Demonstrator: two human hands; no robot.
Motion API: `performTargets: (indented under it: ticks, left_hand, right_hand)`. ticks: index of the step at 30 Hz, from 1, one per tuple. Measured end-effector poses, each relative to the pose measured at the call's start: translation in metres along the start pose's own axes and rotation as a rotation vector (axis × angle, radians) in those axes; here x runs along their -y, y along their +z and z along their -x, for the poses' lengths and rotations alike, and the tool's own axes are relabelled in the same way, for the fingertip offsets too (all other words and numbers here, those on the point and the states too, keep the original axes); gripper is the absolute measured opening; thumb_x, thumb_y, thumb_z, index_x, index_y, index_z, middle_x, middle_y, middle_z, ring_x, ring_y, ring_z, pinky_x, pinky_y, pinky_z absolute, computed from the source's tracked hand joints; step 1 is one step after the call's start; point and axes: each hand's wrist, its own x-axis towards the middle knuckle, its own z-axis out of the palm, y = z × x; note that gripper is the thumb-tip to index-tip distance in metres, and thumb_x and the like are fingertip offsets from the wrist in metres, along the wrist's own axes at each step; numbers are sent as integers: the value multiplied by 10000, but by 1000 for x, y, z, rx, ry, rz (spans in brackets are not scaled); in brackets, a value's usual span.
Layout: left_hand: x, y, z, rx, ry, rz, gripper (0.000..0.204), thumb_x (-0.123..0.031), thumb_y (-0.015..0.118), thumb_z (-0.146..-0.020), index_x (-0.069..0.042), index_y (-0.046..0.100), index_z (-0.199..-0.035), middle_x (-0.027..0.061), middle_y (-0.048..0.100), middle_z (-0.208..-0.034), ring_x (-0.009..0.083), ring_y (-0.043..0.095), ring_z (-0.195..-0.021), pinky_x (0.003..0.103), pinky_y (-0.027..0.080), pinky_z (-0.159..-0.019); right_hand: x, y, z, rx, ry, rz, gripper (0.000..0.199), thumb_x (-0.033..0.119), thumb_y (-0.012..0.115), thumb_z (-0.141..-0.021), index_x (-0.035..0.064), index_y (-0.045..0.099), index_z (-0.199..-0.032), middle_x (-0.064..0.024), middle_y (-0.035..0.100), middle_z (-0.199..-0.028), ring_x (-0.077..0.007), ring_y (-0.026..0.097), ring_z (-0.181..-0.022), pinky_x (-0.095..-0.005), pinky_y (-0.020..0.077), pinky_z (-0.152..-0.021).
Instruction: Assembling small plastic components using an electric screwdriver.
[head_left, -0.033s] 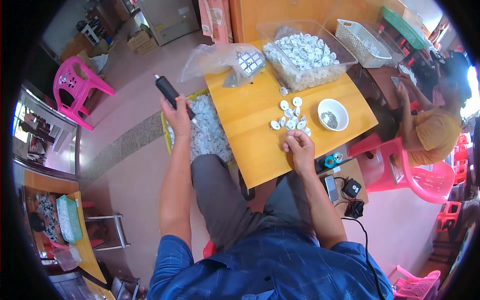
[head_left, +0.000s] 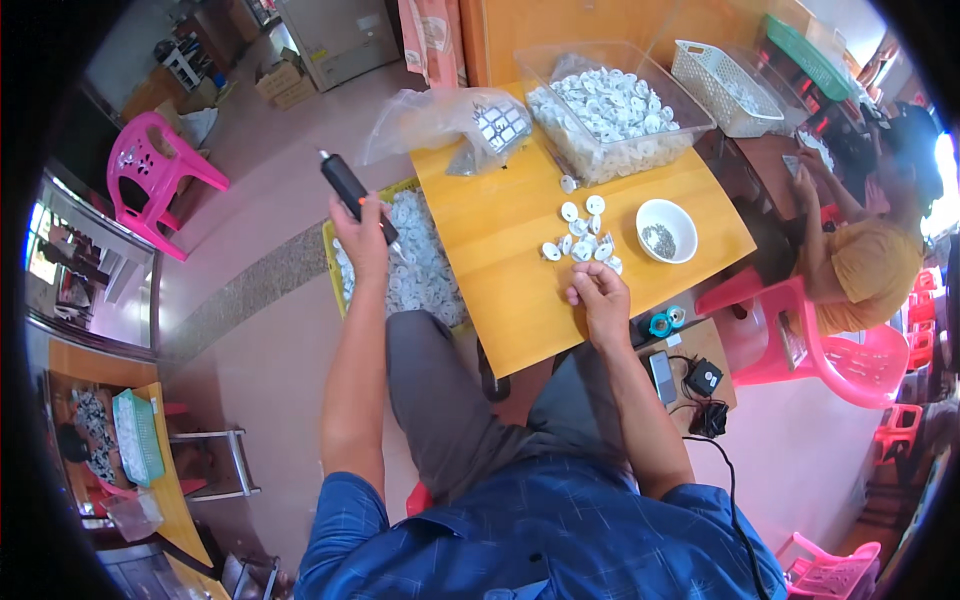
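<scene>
My left hand (head_left: 362, 238) is closed around a black electric screwdriver (head_left: 346, 186), its bit slanting down to the right. Beneath it stands a yellow crate (head_left: 334, 262) full of small white plastic parts (head_left: 425, 270). Over the wooden table (head_left: 510, 320), my right hand (head_left: 604, 300) has its thumb and forefinger pinched together; what they hold, if anything, is too small to make out. Just beyond those fingertips lies a loose group of round white parts (head_left: 578, 228). To their right sits a white bowl (head_left: 679, 212) with small metal screws (head_left: 657, 238) in it.
At the table's back stand a clear bin (head_left: 640, 155) heaped with white parts and a plastic bag (head_left: 420, 125) of parts. A phone (head_left: 662, 376) and black adapters (head_left: 706, 376) lie on a low surface at right. A co-worker (head_left: 865, 250) sits near a pink chair (head_left: 830, 350).
My left hand and the electric screwdriver have shifted slightly right and toward me. My right hand has stayed in place.
</scene>
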Motion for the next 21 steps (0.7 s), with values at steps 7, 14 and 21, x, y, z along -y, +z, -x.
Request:
performTargets:
  ticks: [7, 14, 21]
  left_hand:
    - [-33, -3, 126, 170, -306, 178, 542, -68, 620, -942, 15, 362, -1412, 89, 603, -984, 134, 606, -710, 267, 506, -622]
    - [-56, -7, 223, 361, -533, 244, 557, -66, 577, -966, -5, 348, -1470, 82, 608, -1006, 120, 598, -738, 269, 517, -688]
    - [-74, -2, 227, 663, -642, 111, 563, -117, 632, -938, 7, 419, -1444, 55, 618, -987, 116, 611, -817, 264, 499, -739]
  right_hand:
    - [0, -1, 2, 10, -16, 7, 153, 57, 626, -999, -9, 686, -1123, -38, 666, -952, -103, 605, -741, -247, 505, -660]
    - [5, 4, 1, 78, 35, -8, 147, -5, 635, -962, -20, 717, -1083, -17, 635, -923, -108, 577, -718, -247, 479, -642]
    - [19, 16, 8, 119, 78, -40, 143, -18, 651, -918, 6, 655, -1058, -12, 623, -804, -93, 555, -669, -234, 445, -605]
